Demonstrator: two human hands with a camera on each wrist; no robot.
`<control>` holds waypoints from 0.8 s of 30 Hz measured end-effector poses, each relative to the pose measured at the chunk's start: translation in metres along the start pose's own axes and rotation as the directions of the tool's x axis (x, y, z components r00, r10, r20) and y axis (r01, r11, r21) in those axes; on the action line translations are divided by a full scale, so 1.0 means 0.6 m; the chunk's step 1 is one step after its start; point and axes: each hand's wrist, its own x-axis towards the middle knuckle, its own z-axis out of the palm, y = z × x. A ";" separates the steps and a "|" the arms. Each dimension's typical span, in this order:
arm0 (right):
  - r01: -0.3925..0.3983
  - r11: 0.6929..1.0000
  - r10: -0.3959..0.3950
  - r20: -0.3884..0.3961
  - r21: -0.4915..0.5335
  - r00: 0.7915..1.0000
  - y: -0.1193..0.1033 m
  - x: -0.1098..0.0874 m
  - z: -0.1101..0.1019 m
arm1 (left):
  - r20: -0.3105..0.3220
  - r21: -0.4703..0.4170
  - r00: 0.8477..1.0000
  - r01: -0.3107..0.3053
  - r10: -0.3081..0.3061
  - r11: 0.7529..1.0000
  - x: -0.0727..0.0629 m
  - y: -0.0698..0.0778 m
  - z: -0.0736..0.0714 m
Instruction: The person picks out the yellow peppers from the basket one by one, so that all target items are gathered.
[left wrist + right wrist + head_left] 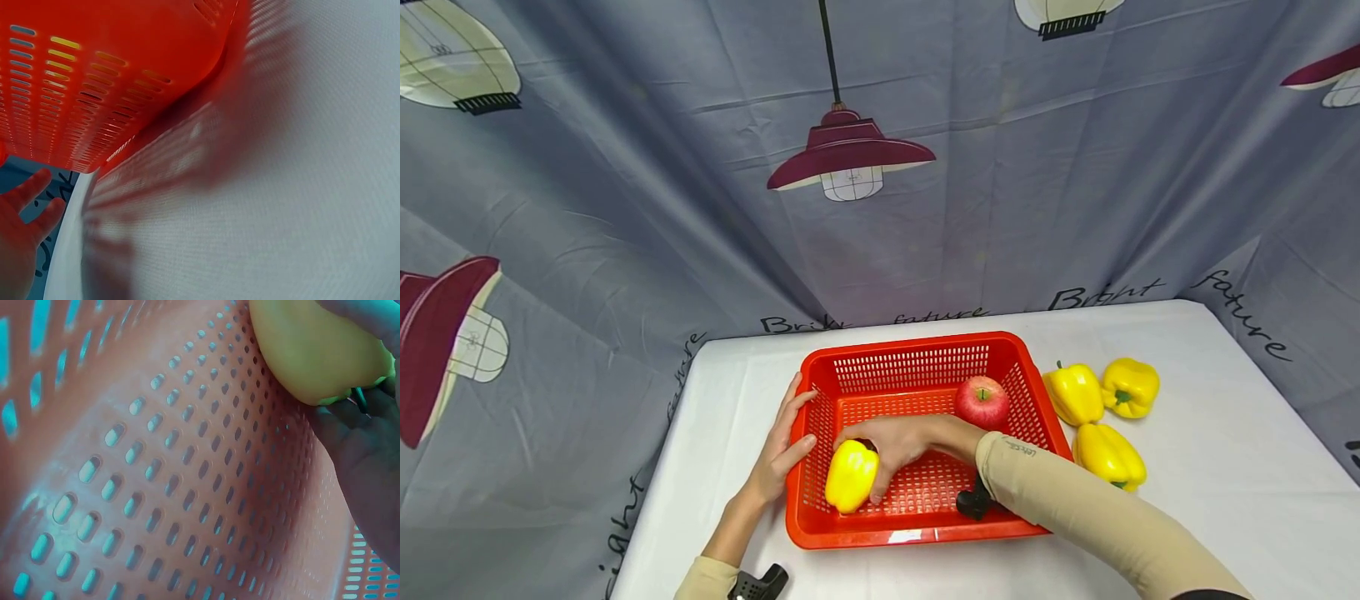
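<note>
My right hand (898,446) reaches down into a red plastic basket (917,535) and grips a yellow bell pepper (852,477) near the left end. In the right wrist view, fingers and thumb curl round the stem end of the pepper (325,350), low over the perforated basket floor (187,462). At the basket's left rim, my left hand (778,450) rests with fingers spread and fairly straight. The left wrist view catches part of that hand (25,231) beside the basket's outer wall (94,87). A red apple (982,402) sits in the basket's right back area.
Three more yellow bell peppers lie on the white table (1217,433) to the right of the basket: one near its rim (1075,394), one farther right (1131,387), one closer to me (1109,457). A grey patterned curtain (1000,233) hangs behind the table.
</note>
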 end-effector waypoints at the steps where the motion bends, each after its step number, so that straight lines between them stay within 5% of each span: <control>1: 0.002 1.000 -0.002 -0.003 -0.006 1.000 0.000 0.000 0.000 | 0.000 -0.002 1.000 -0.001 0.001 1.000 0.000 0.000 0.000; 24: 0.019 1.000 -0.019 -0.043 -0.002 0.999 -0.024 -0.017 -0.024 | -0.002 0.010 1.000 0.000 0.000 1.000 -0.002 0.003 0.000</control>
